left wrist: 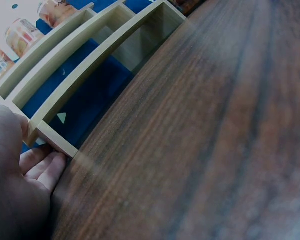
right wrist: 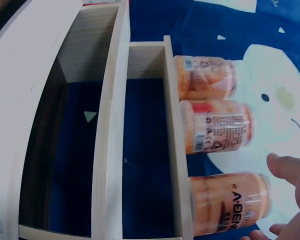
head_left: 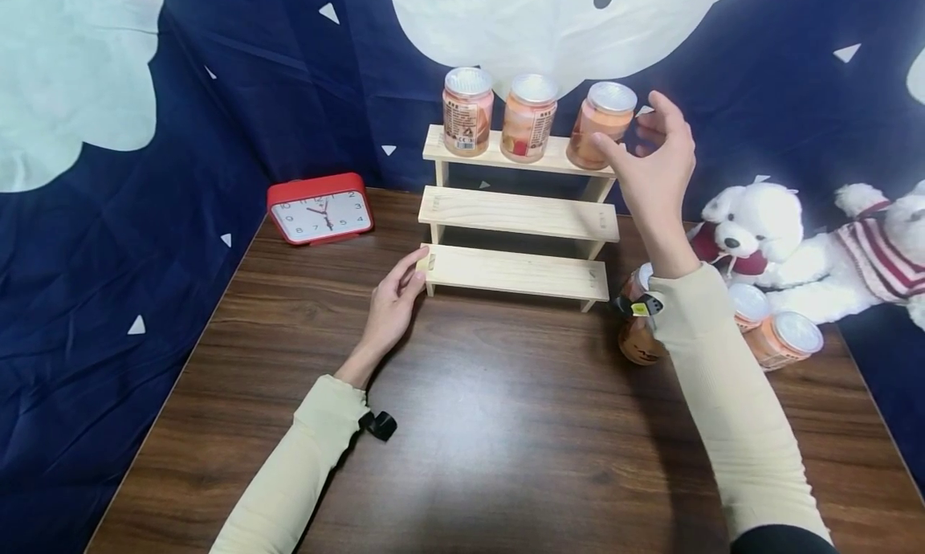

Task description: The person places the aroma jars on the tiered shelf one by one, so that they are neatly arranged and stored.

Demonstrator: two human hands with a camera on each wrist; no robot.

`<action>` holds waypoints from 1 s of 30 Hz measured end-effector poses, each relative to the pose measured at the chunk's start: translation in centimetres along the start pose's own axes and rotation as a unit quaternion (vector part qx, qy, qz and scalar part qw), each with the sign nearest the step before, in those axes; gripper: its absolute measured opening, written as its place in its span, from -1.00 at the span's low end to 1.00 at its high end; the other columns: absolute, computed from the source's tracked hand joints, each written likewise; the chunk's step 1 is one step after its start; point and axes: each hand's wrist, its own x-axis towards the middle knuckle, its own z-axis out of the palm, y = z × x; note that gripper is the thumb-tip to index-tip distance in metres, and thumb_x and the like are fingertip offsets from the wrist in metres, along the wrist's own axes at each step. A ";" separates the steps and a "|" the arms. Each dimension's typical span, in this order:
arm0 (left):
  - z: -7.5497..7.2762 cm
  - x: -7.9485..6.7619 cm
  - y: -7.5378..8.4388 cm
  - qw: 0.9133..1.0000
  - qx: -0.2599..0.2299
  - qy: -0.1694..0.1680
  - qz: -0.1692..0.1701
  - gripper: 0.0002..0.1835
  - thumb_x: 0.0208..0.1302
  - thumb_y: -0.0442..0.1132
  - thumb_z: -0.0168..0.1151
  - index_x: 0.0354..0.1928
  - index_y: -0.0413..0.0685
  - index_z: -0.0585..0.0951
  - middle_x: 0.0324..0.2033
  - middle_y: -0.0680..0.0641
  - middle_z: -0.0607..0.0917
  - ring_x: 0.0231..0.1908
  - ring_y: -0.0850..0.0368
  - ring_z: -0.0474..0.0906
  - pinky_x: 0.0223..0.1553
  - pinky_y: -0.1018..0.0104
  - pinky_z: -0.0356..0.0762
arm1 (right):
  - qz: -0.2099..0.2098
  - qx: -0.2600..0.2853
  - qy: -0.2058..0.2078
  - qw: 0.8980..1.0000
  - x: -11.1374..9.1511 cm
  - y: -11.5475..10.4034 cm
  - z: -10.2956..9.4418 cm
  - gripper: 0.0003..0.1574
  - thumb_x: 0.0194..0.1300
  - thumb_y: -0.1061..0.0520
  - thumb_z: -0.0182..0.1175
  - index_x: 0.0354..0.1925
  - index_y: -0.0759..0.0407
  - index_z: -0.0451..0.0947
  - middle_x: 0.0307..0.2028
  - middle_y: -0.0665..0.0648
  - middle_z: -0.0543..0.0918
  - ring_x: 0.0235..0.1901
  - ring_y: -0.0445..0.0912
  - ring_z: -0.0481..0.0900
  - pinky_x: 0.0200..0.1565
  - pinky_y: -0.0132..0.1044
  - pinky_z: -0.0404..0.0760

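A three-step wooden shelf (head_left: pixel 516 273) stands on the table, with three lidded jars of orange fruit along its top step. My left hand (head_left: pixel 390 309) grips the left end of the lowest step; in the left wrist view its thumb lies over the corner and the fingers (left wrist: pixel 47 167) curl beside the leg. At the rightmost jar (head_left: pixel 600 128), my right hand (head_left: pixel 661 164) is spread around its right side, thumb in front. The right wrist view shows that jar (right wrist: pixel 230 205) upright on the step, the thumb apart from it. The middle jar (head_left: pixel 530 120) and left jar (head_left: pixel 468 112) show printed labels.
A red alarm clock (head_left: pixel 320 209) sits left of the shelf. More jars (head_left: pixel 784 341) stand at the right, some partly hidden by my right forearm. Two white plush bears (head_left: pixel 759 225) lie behind them. Dark blue patterned cloth (head_left: pixel 289 80) hangs behind the table (head_left: pixel 462 450).
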 end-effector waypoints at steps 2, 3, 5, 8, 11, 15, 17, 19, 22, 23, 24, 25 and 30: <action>0.0 0.0 0.0 1.000 -0.001 0.000 0.000 -0.56 0.71 -0.01 0.24 0.50 0.59 0.61 0.31 0.15 0.77 0.33 0.21 0.68 0.37 0.34 0.57 | 0.004 0.013 -0.001 1.000 -0.5 -0.2 -0.3 0.07 0.22 -0.04 0.70 0.59 0.04 0.49 0.28 0.13 0.64 0.25 -0.12 0.61 0.24 -0.36 0.60; 0.0 0.0 0.0 1.000 -0.002 0.000 -0.001 -0.56 0.71 -0.01 0.24 0.50 0.59 0.61 0.31 0.15 0.77 0.33 0.21 0.68 0.38 0.34 0.57 | 0.005 0.019 -0.002 1.000 -0.7 -0.3 -0.5 0.06 0.22 -0.02 0.69 0.59 0.04 0.49 0.28 0.12 0.64 0.25 -0.13 0.61 0.24 -0.35 0.59; 0.0 0.0 0.0 1.000 0.000 0.000 0.000 -0.56 0.71 -0.01 0.24 0.50 0.59 0.61 0.30 0.15 0.78 0.32 0.21 0.68 0.38 0.33 0.57 | 0.007 0.031 -0.003 0.999 -1.2 -0.4 -0.8 0.03 0.23 0.00 0.68 0.58 0.04 0.50 0.26 0.09 0.65 0.25 -0.12 0.61 0.24 -0.35 0.58; 0.0 0.0 0.0 1.000 0.001 0.000 0.001 -0.56 0.71 -0.01 0.24 0.50 0.59 0.60 0.30 0.14 0.78 0.32 0.21 0.69 0.39 0.31 0.57 | 0.003 0.052 -0.002 0.999 -2.0 -0.7 -1.4 -0.02 0.23 0.03 0.67 0.54 0.04 0.53 0.19 0.01 0.66 0.22 -0.13 0.61 0.24 -0.34 0.56; 0.0 0.0 0.0 1.000 0.000 0.002 0.001 -0.56 0.71 -0.01 0.24 0.50 0.59 0.61 0.30 0.14 0.78 0.33 0.21 0.68 0.39 0.32 0.57 | -0.005 0.075 0.003 0.997 -2.6 -0.8 -1.9 -0.09 0.21 0.06 0.68 0.47 0.05 0.59 0.09 -0.07 0.65 0.18 -0.13 0.62 0.22 -0.32 0.56; 0.0 -0.1 0.0 1.000 -0.003 0.001 -0.001 -0.57 0.71 0.00 0.24 0.50 0.58 0.61 0.30 0.15 0.78 0.32 0.22 0.68 0.39 0.33 0.57 | -0.017 0.103 0.008 0.994 -3.6 -0.6 -2.5 -0.18 0.20 0.11 0.66 0.40 0.07 0.63 0.04 -0.09 0.65 0.12 -0.15 0.63 0.21 -0.30 0.55; 0.0 -0.2 0.1 1.000 -0.001 0.002 0.005 -0.56 0.71 -0.01 0.24 0.51 0.54 0.61 0.30 0.14 0.78 0.32 0.22 0.69 0.38 0.33 0.58 | -0.022 0.114 0.014 0.993 -4.1 -0.4 -2.8 -0.21 0.20 0.14 0.66 0.37 0.08 0.65 0.02 -0.07 0.67 0.10 -0.16 0.63 0.20 -0.30 0.55; 0.1 -0.2 0.1 1.000 -0.003 0.003 0.004 -0.56 0.71 -0.02 0.24 0.50 0.54 0.61 0.30 0.15 0.78 0.32 0.22 0.69 0.38 0.33 0.58 | -0.030 0.121 0.020 0.992 -4.7 -0.2 -3.1 -0.24 0.20 0.17 0.65 0.35 0.10 0.66 0.00 -0.07 0.67 0.08 -0.16 0.63 0.19 -0.30 0.56; 0.1 -0.2 0.1 1.000 -0.004 0.003 0.006 -0.56 0.72 -0.02 0.24 0.50 0.53 0.61 0.31 0.14 0.77 0.33 0.21 0.68 0.38 0.32 0.58 | -0.043 0.124 0.027 0.991 -5.7 0.2 -3.6 -0.26 0.20 0.19 0.64 0.33 0.13 0.67 -0.02 -0.07 0.68 0.05 -0.14 0.64 0.18 -0.30 0.57; 0.1 -0.1 0.0 1.000 -0.009 0.001 0.003 -0.56 0.71 -0.01 0.24 0.50 0.55 0.61 0.32 0.14 0.76 0.34 0.22 0.68 0.39 0.32 0.57 | -0.048 0.123 0.027 0.991 -6.2 0.3 -3.8 -0.27 0.21 0.19 0.63 0.33 0.14 0.67 -0.02 -0.08 0.69 0.05 -0.14 0.64 0.18 -0.30 0.57; 0.1 -0.1 -0.1 1.000 -0.009 0.000 0.001 -0.57 0.71 0.00 0.24 0.50 0.56 0.61 0.33 0.14 0.76 0.35 0.22 0.67 0.40 0.31 0.57 | -0.053 0.123 0.027 0.991 -6.5 0.4 -3.9 -0.28 0.22 0.20 0.63 0.33 0.15 0.67 -0.02 -0.08 0.69 0.04 -0.13 0.64 0.17 -0.30 0.57; 0.1 0.0 -0.1 1.000 -0.009 -0.001 0.000 -0.57 0.71 0.01 0.24 0.50 0.56 0.61 0.34 0.14 0.75 0.35 0.22 0.66 0.41 0.30 0.56 | -0.056 0.122 0.027 0.991 -6.9 0.6 -4.1 -0.28 0.22 0.20 0.62 0.33 0.16 0.67 -0.02 -0.08 0.69 0.04 -0.13 0.64 0.17 -0.30 0.57; 0.0 0.0 -0.1 1.000 -0.012 -0.003 -0.002 -0.56 0.71 0.03 0.24 0.51 0.55 0.61 0.37 0.14 0.73 0.37 0.22 0.65 0.43 0.28 0.55 | -0.067 0.125 0.028 0.990 -8.4 1.0 -4.7 -0.31 0.22 0.24 0.61 0.31 0.14 0.68 -0.02 -0.07 0.70 0.03 -0.11 0.64 0.12 -0.34 0.58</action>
